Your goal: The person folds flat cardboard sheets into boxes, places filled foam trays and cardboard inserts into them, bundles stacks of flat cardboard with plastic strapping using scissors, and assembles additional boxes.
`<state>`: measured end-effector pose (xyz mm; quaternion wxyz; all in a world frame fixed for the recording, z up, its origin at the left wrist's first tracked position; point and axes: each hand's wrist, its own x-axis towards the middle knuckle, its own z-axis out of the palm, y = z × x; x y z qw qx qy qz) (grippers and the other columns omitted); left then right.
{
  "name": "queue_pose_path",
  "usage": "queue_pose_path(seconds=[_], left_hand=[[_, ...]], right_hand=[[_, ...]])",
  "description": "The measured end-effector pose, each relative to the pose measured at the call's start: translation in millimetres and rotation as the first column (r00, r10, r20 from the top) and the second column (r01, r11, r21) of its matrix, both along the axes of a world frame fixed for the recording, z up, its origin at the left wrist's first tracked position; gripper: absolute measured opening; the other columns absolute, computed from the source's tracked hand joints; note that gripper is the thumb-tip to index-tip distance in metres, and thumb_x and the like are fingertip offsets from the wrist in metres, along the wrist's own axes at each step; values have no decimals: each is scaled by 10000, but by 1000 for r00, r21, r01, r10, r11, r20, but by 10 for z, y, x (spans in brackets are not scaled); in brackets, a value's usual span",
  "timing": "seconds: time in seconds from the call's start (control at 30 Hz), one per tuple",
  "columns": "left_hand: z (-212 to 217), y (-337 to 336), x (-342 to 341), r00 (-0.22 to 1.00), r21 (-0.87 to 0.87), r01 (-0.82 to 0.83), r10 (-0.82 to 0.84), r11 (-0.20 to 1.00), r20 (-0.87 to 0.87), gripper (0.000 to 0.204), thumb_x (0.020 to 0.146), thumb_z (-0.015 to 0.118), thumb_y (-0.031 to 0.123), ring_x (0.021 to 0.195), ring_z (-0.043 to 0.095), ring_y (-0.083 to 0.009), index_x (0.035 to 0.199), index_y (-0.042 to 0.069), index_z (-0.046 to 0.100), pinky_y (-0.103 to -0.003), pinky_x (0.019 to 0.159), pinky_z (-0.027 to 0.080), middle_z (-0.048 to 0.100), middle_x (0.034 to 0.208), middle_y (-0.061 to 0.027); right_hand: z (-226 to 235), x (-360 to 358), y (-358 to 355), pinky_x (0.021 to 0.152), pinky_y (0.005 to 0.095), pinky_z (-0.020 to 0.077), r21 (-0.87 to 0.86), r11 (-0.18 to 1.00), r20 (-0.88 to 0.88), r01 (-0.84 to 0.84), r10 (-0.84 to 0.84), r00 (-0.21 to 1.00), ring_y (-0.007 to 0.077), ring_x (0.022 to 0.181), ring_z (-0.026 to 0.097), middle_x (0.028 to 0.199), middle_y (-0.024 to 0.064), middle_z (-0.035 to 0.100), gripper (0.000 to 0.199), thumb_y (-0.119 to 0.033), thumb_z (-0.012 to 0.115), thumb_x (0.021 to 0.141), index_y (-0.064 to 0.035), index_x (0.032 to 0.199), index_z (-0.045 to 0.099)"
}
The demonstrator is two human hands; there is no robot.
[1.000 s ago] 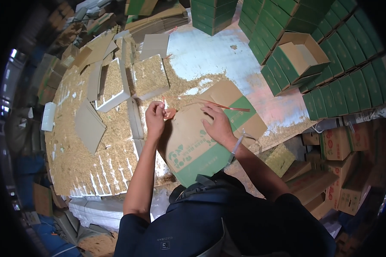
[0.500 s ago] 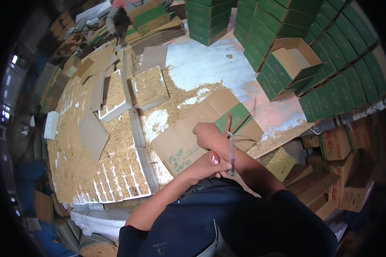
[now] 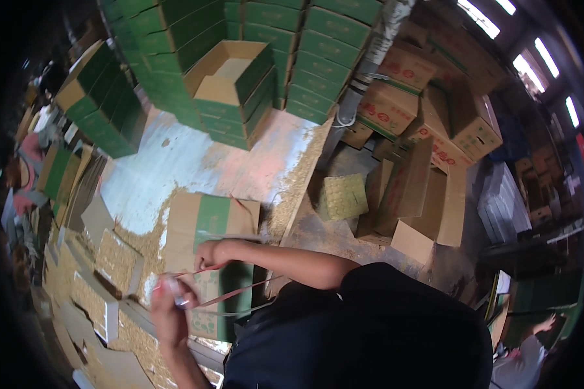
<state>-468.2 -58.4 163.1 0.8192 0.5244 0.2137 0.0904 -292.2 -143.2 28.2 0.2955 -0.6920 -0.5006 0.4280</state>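
Two thin red strips (image 3: 233,293) stretch over the brown and green box (image 3: 182,223), which lies on the near part of the bench (image 3: 156,146). The left hand (image 3: 169,314) is at the box's left side, fingers curled around a small red thing (image 3: 184,295). It is too blurry to tell what that is. The right hand (image 3: 214,253) is over the middle of the box, and its grip looks pressed together on one red strip, though the fingertips are hidden.

The strips could get in a twist, because they run close to each other and to a pale strip (image 3: 240,313). If the left grip gets loose, the small red thing could drop into the loose bits (image 3: 150,227) on the bench. If one hand pulls too hard, a strip could snap or the box could slide, since no hand seems to press down on it. The other red strip could snag at the near edge, by the person's dark clothes (image 3: 363,324).
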Motion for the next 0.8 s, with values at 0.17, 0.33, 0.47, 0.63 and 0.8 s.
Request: queue_pose_path(seconds=[0.17,0.33,0.47,0.63,0.8], left_hand=[[250,417,-337,997,305,-65,75,950,-21,241,1054,460,240,547,459,-110,908,54,507,-253,545,399,487,688,-36],[308,80,-199,909,622,338,-74,706,-411,285,1026,552,209,794,575,-110,1191,-23,548,-238,694,468,621,930,-48],[167,184,261,963,523,269,-236,809,-130,237,1040,507,208,756,553,-97,1184,28,563,-237,678,436,622,876,-2],[394,398,404,978,565,-186,204,804,31,288,1044,509,287,695,489,-93,1203,50,546,-247,621,402,533,811,-6],[-355,812,221,850,535,523,-363,663,-381,226,1030,468,240,639,495,-118,1043,38,570,-261,570,387,535,771,9]], right_hand=[[725,362,-1050,833,340,522,302,951,-250,66,12,968,234,903,685,1010,155,738,276,-129,605,874,-23,1097,727],[1603,236,-1107,952,325,497,661,711,-276,238,-64,959,177,979,677,1120,137,705,318,-96,642,918,-1,1221,659],[868,-255,-410,744,314,564,474,868,-830,150,384,404,205,831,709,1115,189,679,312,-86,634,919,42,1203,636],[765,-907,-633,439,237,429,420,907,-824,-41,399,402,93,463,553,512,31,537,196,-97,597,923,68,942,703],[973,-124,-1264,409,250,324,395,789,-741,470,-29,671,51,451,457,542,16,555,336,-260,623,959,-15,734,673]])
